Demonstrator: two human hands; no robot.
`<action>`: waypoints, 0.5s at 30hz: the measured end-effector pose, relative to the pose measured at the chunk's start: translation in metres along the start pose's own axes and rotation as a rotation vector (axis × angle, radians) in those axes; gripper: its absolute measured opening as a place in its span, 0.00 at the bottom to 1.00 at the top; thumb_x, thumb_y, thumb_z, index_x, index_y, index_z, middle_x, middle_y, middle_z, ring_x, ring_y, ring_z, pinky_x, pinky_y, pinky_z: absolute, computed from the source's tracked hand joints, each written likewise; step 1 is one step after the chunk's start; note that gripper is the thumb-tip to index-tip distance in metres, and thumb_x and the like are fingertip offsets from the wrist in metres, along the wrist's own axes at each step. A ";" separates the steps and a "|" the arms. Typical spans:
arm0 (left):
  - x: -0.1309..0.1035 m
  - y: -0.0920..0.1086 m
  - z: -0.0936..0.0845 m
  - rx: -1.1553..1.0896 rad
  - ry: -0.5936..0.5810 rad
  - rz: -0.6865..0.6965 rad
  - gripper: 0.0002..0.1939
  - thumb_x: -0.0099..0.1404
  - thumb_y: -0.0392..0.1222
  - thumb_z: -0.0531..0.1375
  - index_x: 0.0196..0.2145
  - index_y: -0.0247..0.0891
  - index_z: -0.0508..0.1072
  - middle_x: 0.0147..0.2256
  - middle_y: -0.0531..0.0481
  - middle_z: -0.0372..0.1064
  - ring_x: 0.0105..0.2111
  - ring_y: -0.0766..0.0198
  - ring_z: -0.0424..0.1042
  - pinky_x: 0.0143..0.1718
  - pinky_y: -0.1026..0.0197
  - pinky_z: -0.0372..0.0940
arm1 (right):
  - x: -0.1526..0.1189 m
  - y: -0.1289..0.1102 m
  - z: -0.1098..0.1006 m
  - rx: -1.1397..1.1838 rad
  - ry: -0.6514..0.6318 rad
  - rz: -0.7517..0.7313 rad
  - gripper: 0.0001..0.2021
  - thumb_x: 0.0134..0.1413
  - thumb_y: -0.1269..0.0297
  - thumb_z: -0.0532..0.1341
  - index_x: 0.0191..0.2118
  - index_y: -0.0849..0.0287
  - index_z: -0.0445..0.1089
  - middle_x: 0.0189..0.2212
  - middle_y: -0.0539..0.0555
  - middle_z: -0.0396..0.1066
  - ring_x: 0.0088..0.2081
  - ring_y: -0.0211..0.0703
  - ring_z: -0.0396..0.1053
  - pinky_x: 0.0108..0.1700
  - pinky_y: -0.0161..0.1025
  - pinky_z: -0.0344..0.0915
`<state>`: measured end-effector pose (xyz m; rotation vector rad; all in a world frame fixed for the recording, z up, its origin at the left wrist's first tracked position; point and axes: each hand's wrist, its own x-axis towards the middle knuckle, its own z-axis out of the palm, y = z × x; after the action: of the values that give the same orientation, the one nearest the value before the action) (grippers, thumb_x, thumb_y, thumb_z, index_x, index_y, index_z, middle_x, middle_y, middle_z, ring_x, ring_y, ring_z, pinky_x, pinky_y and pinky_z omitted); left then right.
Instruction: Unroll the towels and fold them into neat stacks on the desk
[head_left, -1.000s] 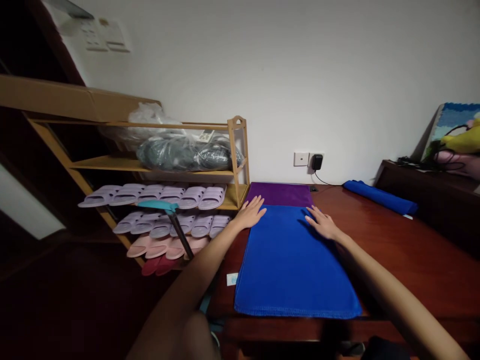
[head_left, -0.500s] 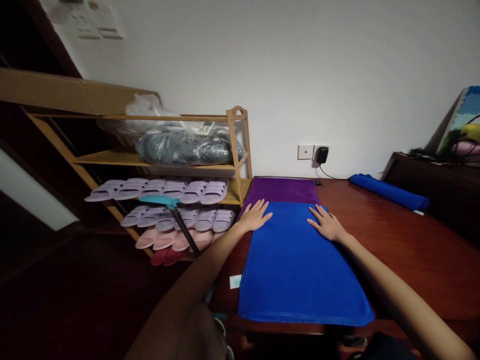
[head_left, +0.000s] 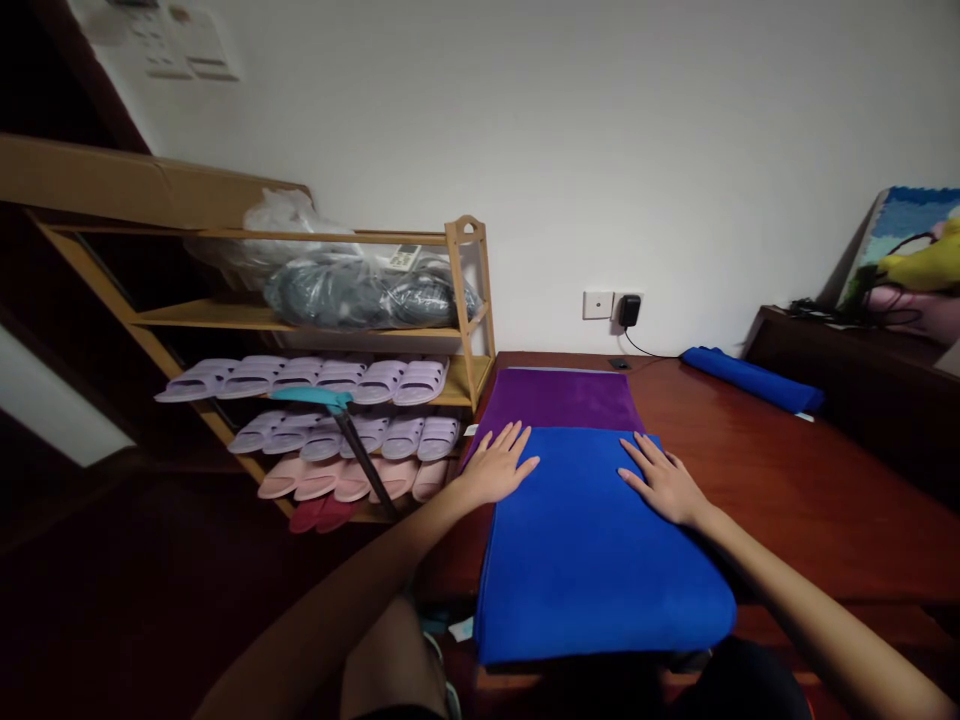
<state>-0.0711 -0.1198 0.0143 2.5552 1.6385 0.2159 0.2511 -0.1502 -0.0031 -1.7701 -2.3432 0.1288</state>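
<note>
A blue cloth [head_left: 600,560] lies flat on the reddish-brown wooden table, its near end hanging over the front edge. Beyond it a purple cloth [head_left: 562,398] shows, partly under the blue one. My left hand [head_left: 498,466] rests flat, fingers spread, on the blue cloth's far left corner and the purple edge. On the far right corner of the blue cloth my right hand [head_left: 666,482] lies with its fingers apart. Neither hand grips anything. A small white label [head_left: 462,629] sticks out at the near left side of the blue cloth.
A wooden rack [head_left: 466,300] on the left holds lilac and pink slippers and a plastic-wrapped bundle. A rolled blue cloth [head_left: 754,379] lies at the table's back right. A black plug [head_left: 629,310] sits in the wall socket, its cord reaching the table.
Both hands and the blue cloth have shifted toward me, and the cloth's near end hangs further over the edge. The purple cloth has also slid nearer. The view has turned slightly right.
</note>
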 end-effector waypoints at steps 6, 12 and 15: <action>-0.037 0.015 0.000 0.027 0.055 0.050 0.35 0.68 0.61 0.40 0.65 0.39 0.49 0.65 0.40 0.44 0.65 0.51 0.42 0.61 0.44 0.42 | -0.041 -0.009 -0.001 -0.012 0.040 -0.009 0.33 0.60 0.40 0.40 0.67 0.48 0.43 0.67 0.55 0.39 0.66 0.48 0.38 0.62 0.55 0.47; -0.054 0.016 -0.012 -0.042 0.025 0.097 0.35 0.67 0.64 0.42 0.63 0.41 0.56 0.63 0.41 0.51 0.63 0.49 0.50 0.59 0.43 0.47 | -0.065 -0.007 -0.009 0.041 0.041 -0.043 0.30 0.61 0.42 0.42 0.65 0.45 0.47 0.66 0.53 0.43 0.66 0.49 0.43 0.60 0.58 0.49; -0.046 0.010 -0.017 -0.095 0.107 0.130 0.27 0.69 0.58 0.43 0.56 0.42 0.65 0.57 0.44 0.63 0.57 0.52 0.60 0.57 0.48 0.52 | -0.057 0.005 -0.018 0.143 0.077 -0.041 0.26 0.62 0.45 0.42 0.61 0.46 0.56 0.62 0.53 0.55 0.63 0.47 0.51 0.60 0.56 0.51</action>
<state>-0.0844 -0.1659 0.0293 2.6208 1.4568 0.4372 0.2743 -0.2043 0.0070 -1.6297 -2.2553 0.2130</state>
